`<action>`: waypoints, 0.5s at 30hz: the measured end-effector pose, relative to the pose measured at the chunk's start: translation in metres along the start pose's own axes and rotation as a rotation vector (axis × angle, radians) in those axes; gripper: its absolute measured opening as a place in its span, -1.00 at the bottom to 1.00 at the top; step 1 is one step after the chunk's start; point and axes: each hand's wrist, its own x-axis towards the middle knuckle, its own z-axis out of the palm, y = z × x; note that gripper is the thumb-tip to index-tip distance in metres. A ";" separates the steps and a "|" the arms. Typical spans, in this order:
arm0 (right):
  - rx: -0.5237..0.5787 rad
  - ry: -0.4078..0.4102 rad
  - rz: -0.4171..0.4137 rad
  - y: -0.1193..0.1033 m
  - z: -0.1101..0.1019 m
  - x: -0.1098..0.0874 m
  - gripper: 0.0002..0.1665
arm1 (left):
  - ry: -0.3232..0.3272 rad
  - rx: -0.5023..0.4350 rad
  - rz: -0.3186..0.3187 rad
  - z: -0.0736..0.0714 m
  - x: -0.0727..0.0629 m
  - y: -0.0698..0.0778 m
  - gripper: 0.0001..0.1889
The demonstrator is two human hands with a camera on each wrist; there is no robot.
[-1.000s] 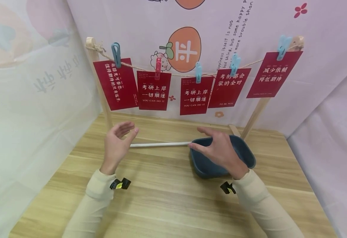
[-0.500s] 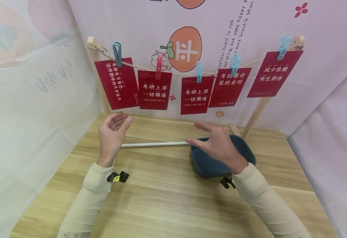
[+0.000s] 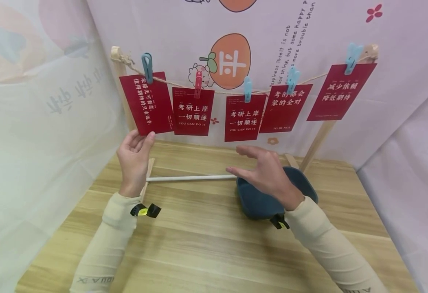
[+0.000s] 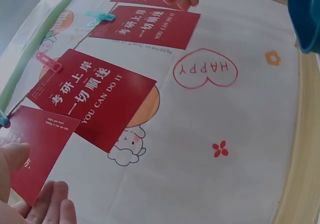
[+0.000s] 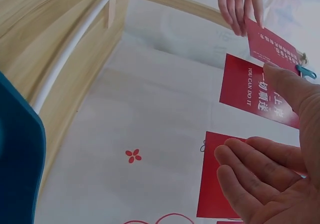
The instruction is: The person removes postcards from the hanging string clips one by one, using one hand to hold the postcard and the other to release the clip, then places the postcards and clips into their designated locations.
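Observation:
Several red cards hang from a rope between two wooden posts, each held by a clothespin. My left hand (image 3: 134, 162) is at the lower edge of the leftmost card (image 3: 145, 103), its thumb before the card and its fingers at the far side. A gap shows between thumb and fingers in the left wrist view, and the card hangs undisturbed. A dark teal clothespin (image 3: 147, 68) clips that card's top. My right hand (image 3: 268, 175) hovers over the blue bin (image 3: 259, 205), thumb and fingers apart, holding nothing. Nearby hang the two middle cards (image 3: 193, 112).
A white rod (image 3: 192, 178) runs low between the posts, above the wooden table (image 3: 199, 244). The right post (image 3: 318, 144) stands behind the bin. Light blue clothespins (image 3: 248, 89) and a pink clothespin (image 3: 198, 84) sit along the rope (image 3: 221, 92). Printed cloth (image 3: 184, 36) hangs behind.
My left hand has risen and shifted slightly left, up to the bottom edge of the leftmost card. The right hand has lifted a little. The cards and clothespins look the same.

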 end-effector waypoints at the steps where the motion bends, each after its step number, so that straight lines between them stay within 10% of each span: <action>1: 0.004 0.002 -0.004 -0.001 0.000 0.001 -0.20 | 0.011 -0.021 0.008 0.001 0.001 0.001 -0.67; 15: 0.027 0.005 -0.025 -0.020 -0.001 0.016 -0.20 | 0.125 -0.192 0.058 0.004 0.007 0.007 -0.90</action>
